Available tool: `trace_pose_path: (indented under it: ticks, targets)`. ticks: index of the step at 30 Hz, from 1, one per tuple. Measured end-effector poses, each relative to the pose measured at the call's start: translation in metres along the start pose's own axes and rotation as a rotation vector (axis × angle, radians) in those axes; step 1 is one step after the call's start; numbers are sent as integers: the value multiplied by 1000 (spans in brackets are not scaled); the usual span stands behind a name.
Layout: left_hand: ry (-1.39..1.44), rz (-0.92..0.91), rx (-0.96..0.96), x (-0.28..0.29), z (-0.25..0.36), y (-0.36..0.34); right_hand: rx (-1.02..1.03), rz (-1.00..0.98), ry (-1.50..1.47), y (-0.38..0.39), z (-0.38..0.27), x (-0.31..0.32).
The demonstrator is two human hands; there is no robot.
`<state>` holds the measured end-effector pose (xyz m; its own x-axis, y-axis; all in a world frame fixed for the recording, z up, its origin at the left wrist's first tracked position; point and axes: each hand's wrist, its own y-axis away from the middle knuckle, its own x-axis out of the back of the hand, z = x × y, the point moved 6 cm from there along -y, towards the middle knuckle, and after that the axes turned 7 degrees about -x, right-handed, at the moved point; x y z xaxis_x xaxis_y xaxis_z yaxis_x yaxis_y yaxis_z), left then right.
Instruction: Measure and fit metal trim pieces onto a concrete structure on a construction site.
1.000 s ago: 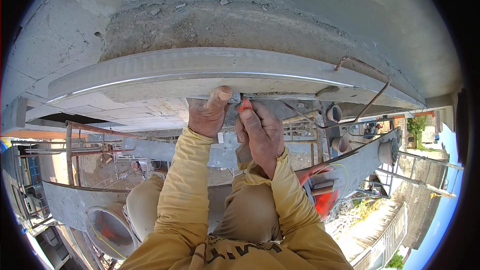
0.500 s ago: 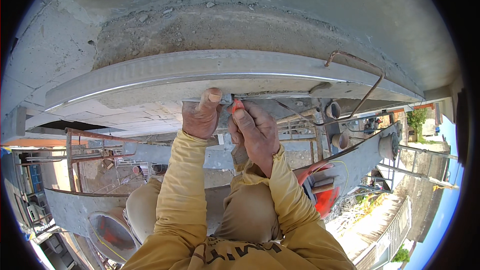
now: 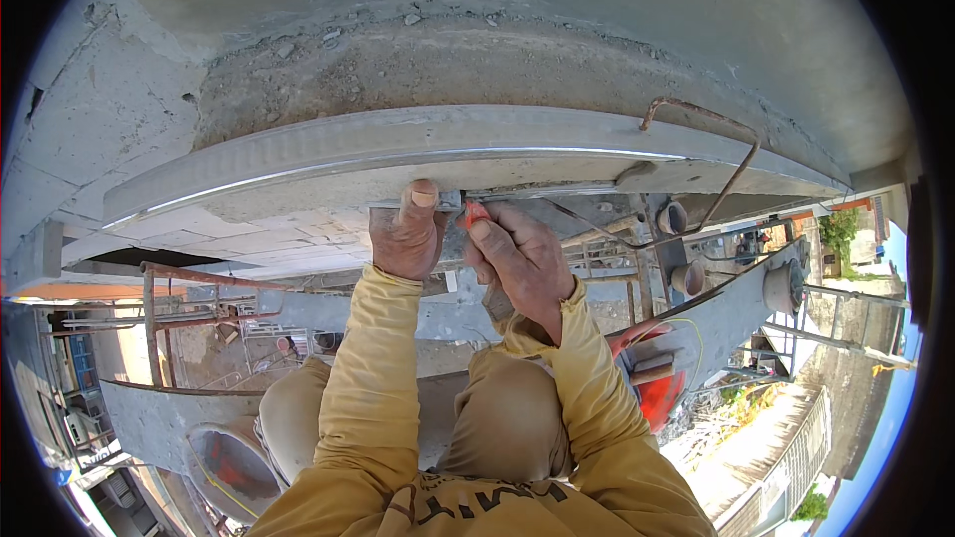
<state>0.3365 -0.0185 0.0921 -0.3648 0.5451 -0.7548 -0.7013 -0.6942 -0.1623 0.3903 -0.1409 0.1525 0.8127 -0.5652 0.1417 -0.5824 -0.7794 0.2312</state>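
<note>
Fingers of the right hand [image 3: 525,254] pinch a small red piece [image 3: 476,212] between thumb and forefinger, right at the lower edge of a raised concrete ledge [image 3: 348,177]. The left hand [image 3: 406,239] is just beside it, thumb pointing up across a narrow grey strip [image 3: 452,201]; its other fingers are turned out of sight, so whether they grip or only press cannot be told. The red piece sits near the strip's right end, partly covered by the right thumb.

Above both hands runs a long grey metal bar [image 3: 438,129], with rough, gritty mortar [image 3: 328,75] behind it. To the right, a bent rusty rod [image 3: 736,177] arches over the bar and down past its front, well apart from the hands but standing in the way along that side. The person's knees [image 3: 505,413] crowd the space under the forearms. Lower down, a grey platform [image 3: 139,413] carries a round bucket [image 3: 214,443] on the left and a red container [image 3: 662,400] on the right. Rusty scaffold pipes [image 3: 151,323] stand beyond the left forearm.
</note>
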Motion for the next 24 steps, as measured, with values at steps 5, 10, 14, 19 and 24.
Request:
trace_pose_path:
  ticks: [5, 10, 14, 19, 24]
  targets:
    - [-21, 27, -28, -1, -6, 0, 21, -61, 269, 15, 10, 15]
    - [7, 203, -90, 9, -15, 6, -280, 24, 553, 78, 28, 65]
    - [46, 251, -161, 8, -16, 6, -352, 326, 656, 152, 53, 130]
    - [4, 293, -160, 5, -20, 7, -76, 974, 417, 262, 82, 219]
    - [-30, 398, -123, 14, -22, 12, -112, 1484, 92, 352, 145, 254]
